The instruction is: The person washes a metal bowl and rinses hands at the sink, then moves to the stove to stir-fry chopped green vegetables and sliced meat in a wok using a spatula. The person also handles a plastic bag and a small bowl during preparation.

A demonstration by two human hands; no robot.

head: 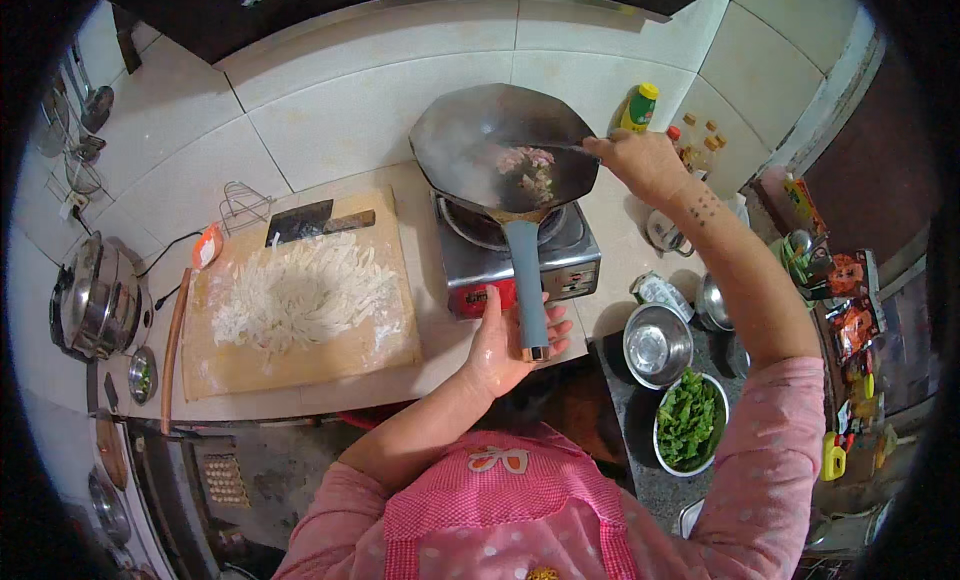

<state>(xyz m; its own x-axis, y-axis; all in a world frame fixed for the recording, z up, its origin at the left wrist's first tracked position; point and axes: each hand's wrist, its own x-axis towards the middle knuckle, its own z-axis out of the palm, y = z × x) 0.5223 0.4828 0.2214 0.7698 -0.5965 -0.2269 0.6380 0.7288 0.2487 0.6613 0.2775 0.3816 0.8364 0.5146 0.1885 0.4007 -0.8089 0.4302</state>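
Note:
A dark wok (450, 130) is over the portable gas stove (525, 269), set back so part of the burner shows. My left hand (510, 351) cradles its grey handle (527, 280) from beneath, thumb left and fingertips showing right. Pinkish chopped pieces, apparently meat (529, 164), lie in the wok amid rising steam. At the wok's right rim, my right hand (649, 164) grips a thin dark cooking utensil (566, 146). Its working end is hard to make out among the pieces.
Left, a floured wooden board (300, 374) carries cut noodles (300, 295) and a cleaver (300, 221). A rolling pin (175, 347) rests along its edge. On the right are a metal bowl (658, 347), a bowl of leafy greens (688, 422) and a green bottle (639, 109).

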